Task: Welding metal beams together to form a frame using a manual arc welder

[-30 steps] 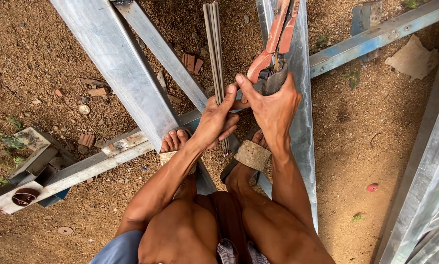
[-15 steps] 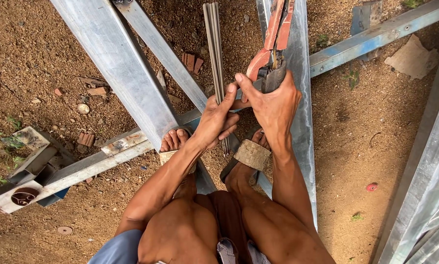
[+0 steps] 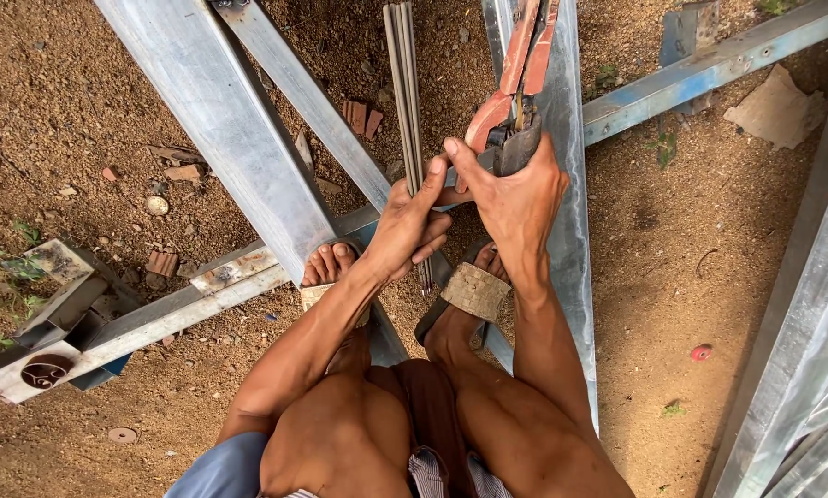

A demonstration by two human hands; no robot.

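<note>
Bare dirt (image 3: 700, 267), brown, gritty and strewn with pebbles and brick chips (image 3: 362, 116), fills the ground under a frame of grey galvanised steel. The widest beam (image 3: 220, 120) runs diagonally from the top left toward the feet; a thinner beam (image 3: 313, 111) lies beside it, a cross rail (image 3: 165, 309) passes beneath both, and a further rail (image 3: 709, 74) with blue paint runs to the upper right. More steel lines the right edge, so open ground remains mainly at the right centre and far left. The person squats with both feet in woven sandals (image 3: 475, 290) among the beams. A bundle of thin straight grey rods (image 3: 403, 83) lies lengthwise between the beams, its lower end reaching to just beside the sandals. The left hand (image 3: 405, 226) is closed round the rods at mid-length, fingers curled over them. The right hand (image 3: 517, 189) sits just beside it, touching at the thumb, and is clenched on the dark head of a cutter (image 3: 515, 101) whose long red handles rise to the top edge, close together. Whether the cutter's jaws meet the rods cannot be told; the hands hide that point.
</note>
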